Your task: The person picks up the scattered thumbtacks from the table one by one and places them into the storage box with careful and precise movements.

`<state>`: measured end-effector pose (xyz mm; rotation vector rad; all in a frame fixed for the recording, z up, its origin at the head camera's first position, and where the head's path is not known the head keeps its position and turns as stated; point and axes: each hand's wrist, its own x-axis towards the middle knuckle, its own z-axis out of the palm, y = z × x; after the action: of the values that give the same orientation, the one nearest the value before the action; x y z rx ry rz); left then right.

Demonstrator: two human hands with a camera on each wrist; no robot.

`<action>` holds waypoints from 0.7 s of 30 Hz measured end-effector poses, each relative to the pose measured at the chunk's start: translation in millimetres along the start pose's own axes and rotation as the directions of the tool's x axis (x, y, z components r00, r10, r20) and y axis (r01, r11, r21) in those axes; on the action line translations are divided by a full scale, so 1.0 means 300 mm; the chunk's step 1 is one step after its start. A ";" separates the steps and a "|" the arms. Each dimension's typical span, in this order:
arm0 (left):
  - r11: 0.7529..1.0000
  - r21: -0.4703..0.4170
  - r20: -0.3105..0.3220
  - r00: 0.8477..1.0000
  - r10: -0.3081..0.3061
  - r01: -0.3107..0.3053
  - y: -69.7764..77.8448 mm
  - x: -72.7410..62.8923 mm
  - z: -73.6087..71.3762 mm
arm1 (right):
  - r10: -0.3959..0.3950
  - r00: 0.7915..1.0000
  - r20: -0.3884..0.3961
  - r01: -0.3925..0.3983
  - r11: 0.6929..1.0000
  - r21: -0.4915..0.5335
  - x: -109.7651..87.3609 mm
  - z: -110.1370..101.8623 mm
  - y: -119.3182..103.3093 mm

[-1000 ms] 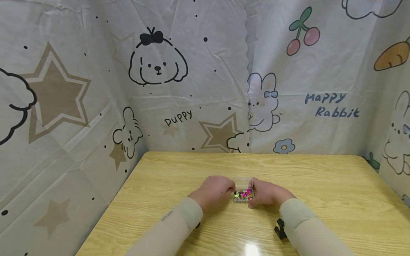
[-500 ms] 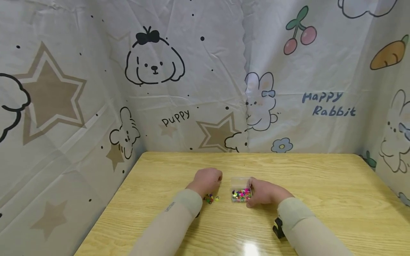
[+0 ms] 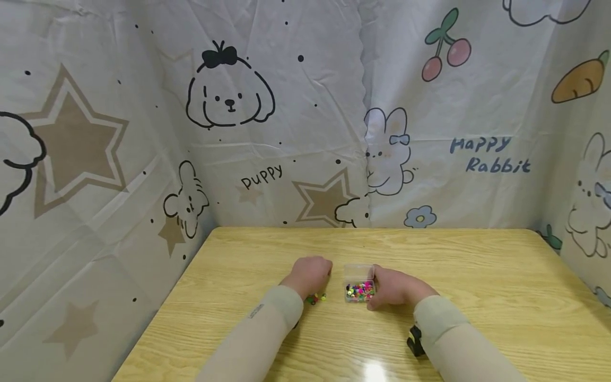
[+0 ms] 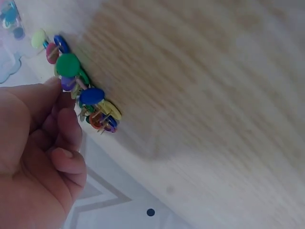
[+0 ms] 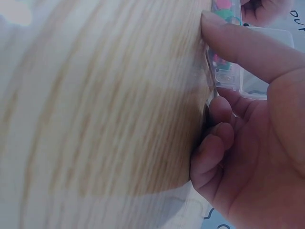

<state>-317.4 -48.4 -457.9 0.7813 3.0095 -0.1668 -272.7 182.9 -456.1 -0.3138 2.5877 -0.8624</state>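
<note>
In the head view, several colourful thumbtacks [image 3: 312, 300] lie loose on the table, partly hidden by my left wrist. My left hand [image 3: 310, 273] reaches over them. The left wrist view shows its thumb and index finger pinching at the edge of a purple thumbtack [image 4: 67, 83], among green, blue, yellow and red ones; the other fingers curl in. To the right, a small clear plastic box [image 3: 358, 301] full of mixed bright thumbtacks stands with its lid [image 3: 359, 272] up. My right hand [image 3: 393, 288] grips its right end, thumb in front and fingers behind.
The wooden table [image 3: 238, 254] runs back to a cloth curtain [image 3: 286, 106] printed with cartoon animals and stars, which also hangs along both sides. A black wrist device [image 3: 415, 341] shows beneath the right sleeve.
My left hand has gone left from the box to the loose thumbtacks, then lowered slightly over them. The right hand keeps its grip on the box.
</note>
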 end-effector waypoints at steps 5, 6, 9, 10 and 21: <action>0.995 -0.043 -0.032 0.996 0.085 -0.086 0.026 -0.026 -0.008 | -0.008 1.000 -0.005 0.008 1.000 0.005 -0.004 -0.001 0.002; 0.993 -0.050 -0.049 0.993 0.106 -0.108 0.032 -0.029 -0.010 | -0.011 1.000 -0.006 0.011 1.000 0.007 -0.004 -0.001 0.003; 0.981 -0.077 -0.095 0.981 0.171 -0.178 0.051 -0.041 -0.017 | -0.015 1.000 -0.005 0.015 1.000 0.004 -0.005 -0.004 0.000; 0.977 -0.080 -0.108 0.976 0.189 -0.198 0.056 -0.045 -0.019 | -0.017 1.000 -0.005 0.017 1.000 0.000 -0.006 -0.006 -0.001; 0.951 -0.154 -0.170 0.955 0.243 -0.270 0.096 -0.067 -0.014 | 0.000 1.000 -0.005 0.000 1.000 -0.018 -0.003 -0.002 -0.007</action>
<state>-285.9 -32.6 -455.5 1.2027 2.9605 0.1697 -272.0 182.0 -454.0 -0.3166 2.6016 -0.8418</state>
